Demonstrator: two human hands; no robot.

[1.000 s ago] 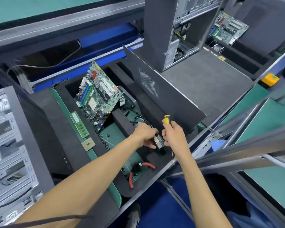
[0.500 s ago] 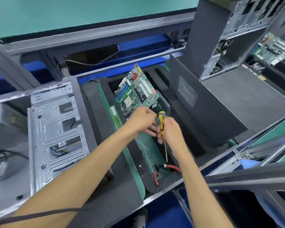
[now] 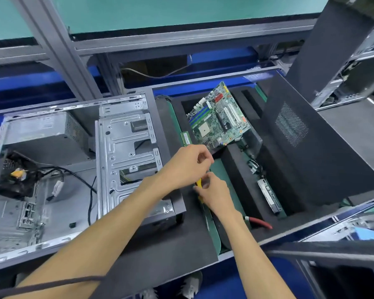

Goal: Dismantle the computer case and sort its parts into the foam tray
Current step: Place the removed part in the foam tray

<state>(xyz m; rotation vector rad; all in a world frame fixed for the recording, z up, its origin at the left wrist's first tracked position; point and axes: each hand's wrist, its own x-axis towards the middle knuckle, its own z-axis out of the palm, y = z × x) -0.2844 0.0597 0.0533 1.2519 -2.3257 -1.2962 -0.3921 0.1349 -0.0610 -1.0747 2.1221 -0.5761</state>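
- the left hand [image 3: 187, 164] sits at the centre of the frame, fingers curled inward with the thumb against the fingertips; whether they pinch anything i cannot tell.
- the right hand [image 3: 214, 195] lies just below and right of it, fingers curled round the yellow handle of a screwdriver [image 3: 199, 184], most of which is hidden by the hand.
- both hands hover over the left edge of the black foam tray [image 3: 235, 169], which fills the centre and right of the frame.
- a green motherboard [image 3: 219, 119] leans tilted in the tray's upper compartment, above the hands.
- a memory stick [image 3: 185, 138] lies along the tray's left rim, just above the left hand.
- red-handled pliers [image 3: 258, 222] lie in a lower compartment, right of the right wrist.
- a slim drive [image 3: 269, 196] lies in a narrow slot at right of centre.
- a dark perforated side panel [image 3: 311, 152] leans tilted across the tray's right side.
- the opened computer case [image 3: 125, 152] lies at left of the frame, its metal frame and loose black cables showing.
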